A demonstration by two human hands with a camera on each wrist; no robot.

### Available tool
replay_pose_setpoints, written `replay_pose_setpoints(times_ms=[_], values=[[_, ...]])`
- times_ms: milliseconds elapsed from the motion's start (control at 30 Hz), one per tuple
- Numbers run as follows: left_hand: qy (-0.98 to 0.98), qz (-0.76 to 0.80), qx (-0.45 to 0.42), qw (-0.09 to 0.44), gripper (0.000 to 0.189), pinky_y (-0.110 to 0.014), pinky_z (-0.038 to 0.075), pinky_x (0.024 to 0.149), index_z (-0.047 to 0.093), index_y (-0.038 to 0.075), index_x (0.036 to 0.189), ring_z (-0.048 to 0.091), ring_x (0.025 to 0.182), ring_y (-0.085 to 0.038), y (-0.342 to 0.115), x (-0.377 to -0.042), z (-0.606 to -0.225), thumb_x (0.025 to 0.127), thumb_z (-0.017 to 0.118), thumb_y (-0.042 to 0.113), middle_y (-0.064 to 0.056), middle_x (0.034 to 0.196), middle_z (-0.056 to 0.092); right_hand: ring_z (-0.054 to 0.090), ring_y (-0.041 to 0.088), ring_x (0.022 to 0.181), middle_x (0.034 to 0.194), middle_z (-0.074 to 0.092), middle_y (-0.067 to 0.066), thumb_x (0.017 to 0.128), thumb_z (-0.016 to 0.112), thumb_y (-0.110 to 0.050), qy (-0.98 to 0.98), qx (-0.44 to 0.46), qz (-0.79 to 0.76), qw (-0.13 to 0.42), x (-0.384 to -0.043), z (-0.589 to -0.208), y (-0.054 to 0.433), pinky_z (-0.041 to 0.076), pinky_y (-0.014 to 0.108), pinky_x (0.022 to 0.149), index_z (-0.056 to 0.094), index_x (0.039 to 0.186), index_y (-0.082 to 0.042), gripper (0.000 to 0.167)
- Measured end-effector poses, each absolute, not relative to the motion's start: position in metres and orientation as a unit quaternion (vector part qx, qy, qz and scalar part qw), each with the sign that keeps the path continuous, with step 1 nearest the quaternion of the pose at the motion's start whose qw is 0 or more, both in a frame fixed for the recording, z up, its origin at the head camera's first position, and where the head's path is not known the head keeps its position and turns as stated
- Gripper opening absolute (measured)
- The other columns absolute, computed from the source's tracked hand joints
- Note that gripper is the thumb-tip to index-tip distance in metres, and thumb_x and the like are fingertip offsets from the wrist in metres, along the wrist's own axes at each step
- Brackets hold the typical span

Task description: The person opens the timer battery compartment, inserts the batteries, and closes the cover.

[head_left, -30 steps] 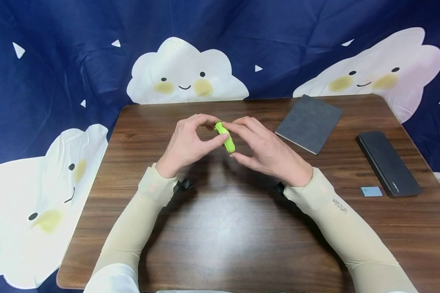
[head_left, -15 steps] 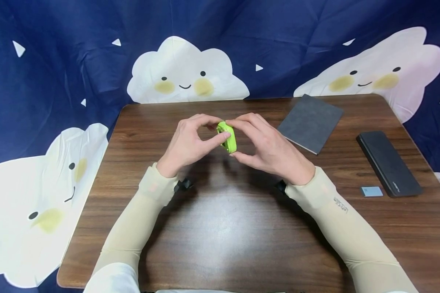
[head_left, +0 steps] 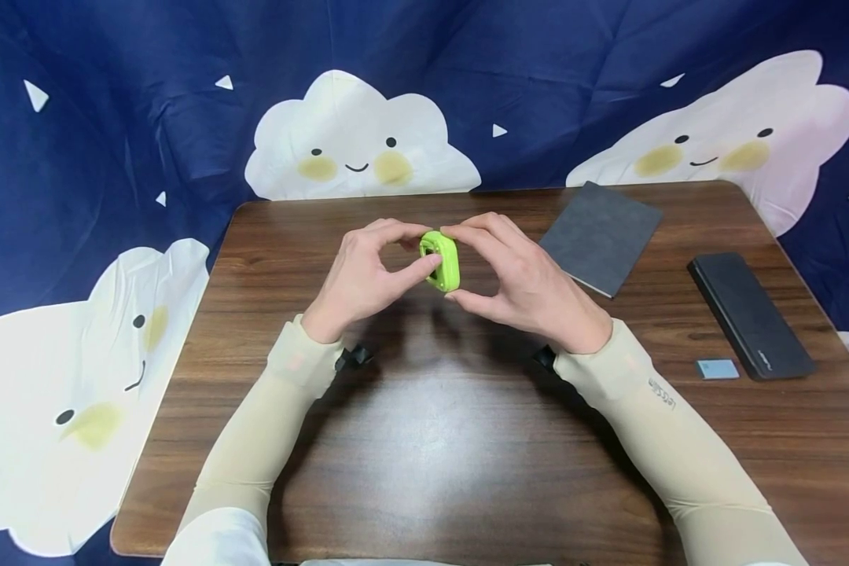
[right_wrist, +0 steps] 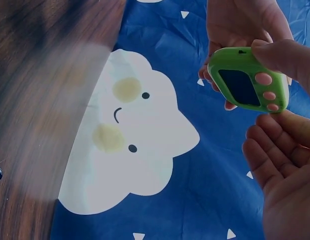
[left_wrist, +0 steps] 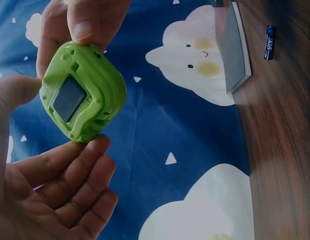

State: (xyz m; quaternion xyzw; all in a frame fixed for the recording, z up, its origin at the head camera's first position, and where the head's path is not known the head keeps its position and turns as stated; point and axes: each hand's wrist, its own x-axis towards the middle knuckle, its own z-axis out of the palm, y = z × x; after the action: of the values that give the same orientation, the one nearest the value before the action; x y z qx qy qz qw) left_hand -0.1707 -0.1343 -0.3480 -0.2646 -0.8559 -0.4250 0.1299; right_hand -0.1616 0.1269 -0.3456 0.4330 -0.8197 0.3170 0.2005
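A small lime-green handheld electronic device [head_left: 449, 263] is held above the table between both hands. My left hand [head_left: 357, 271] pinches it from the left with thumb and fingertips. On the other side, my right hand [head_left: 534, 287] grips its upper edge with a finger and its lower edge with the thumb. The right wrist view shows its front, with a dark screen [right_wrist: 239, 87] and three pink buttons [right_wrist: 269, 95]. Its back, in the left wrist view, has a dark square [left_wrist: 70, 98] set into the green casing.
A dark grey notebook [head_left: 601, 236] lies at the back right of the wooden table [head_left: 424, 456]. Farther right are a long black case [head_left: 750, 314] and a small light-blue block [head_left: 718, 369]. A blue battery [left_wrist: 269, 43] lies on the tabletop in the left wrist view.
The green device has turned from nearly edge-on to showing more of its broad side. My right hand has shifted slightly right with it, while my left hand stays almost in place.
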Motion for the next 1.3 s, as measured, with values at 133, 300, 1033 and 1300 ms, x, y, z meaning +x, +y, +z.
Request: replay_pose_setpoints(times_ms=[133,300,1033,1300], values=[[-0.856,-0.425,-0.264,0.129,0.036,-0.049,0.059,0.093,0.084,0.013,0.125,0.073,0.104,-0.016,-0.134,-0.171,-0.348,0.096,0.088,0.034,0.0,0.106,0.081,0.066,0.027,0.131,0.141,0.068,0.011,0.09,0.095,-0.017,-0.819,0.433,0.32,0.2,-0.161,-0.346,0.127,0.054,0.041,0.113,0.062,0.155,-0.005,0.074],[-0.859,-0.417,-0.266,0.13,0.04,-0.041,0.058,0.093,0.083,0.015,0.127,0.071,0.104,-0.013,-0.132,-0.17,-0.349,0.094,0.09,0.037,0.004,0.108,0.081,0.065,0.027,0.131,0.141,0.067,0.012,0.09,0.094,-0.017,-0.819,0.434,0.318,0.2,-0.161,-0.346,0.127,0.054,0.041,0.114,0.062,0.155,-0.005,0.074],[-0.866,-0.397,-0.27,0.142,0.046,-0.033,0.055,0.085,0.082,0.016,0.116,0.069,0.096,-0.012,-0.124,-0.167,-0.355,0.084,0.097,0.045,0.005,0.1,0.077,0.065,0.034,0.127,0.138,0.068,0.019,0.091,0.088,-0.016,-0.805,0.413,0.327,0.274,-0.162,-0.352,0.122,0.054,0.042,0.113,0.064,0.149,0.002,0.065],[-0.87,-0.376,-0.273,0.166,0.052,-0.036,0.055,0.087,0.08,0.009,0.121,0.07,0.1,-0.022,-0.126,-0.168,-0.355,0.083,0.097,0.042,-0.001,0.106,0.081,0.065,0.032,0.131,0.139,0.068,0.018,0.094,0.088,-0.015,-0.807,0.427,0.324,0.247,-0.164,-0.345,0.127,0.053,0.039,0.116,0.064,0.149,0.001,0.063]])
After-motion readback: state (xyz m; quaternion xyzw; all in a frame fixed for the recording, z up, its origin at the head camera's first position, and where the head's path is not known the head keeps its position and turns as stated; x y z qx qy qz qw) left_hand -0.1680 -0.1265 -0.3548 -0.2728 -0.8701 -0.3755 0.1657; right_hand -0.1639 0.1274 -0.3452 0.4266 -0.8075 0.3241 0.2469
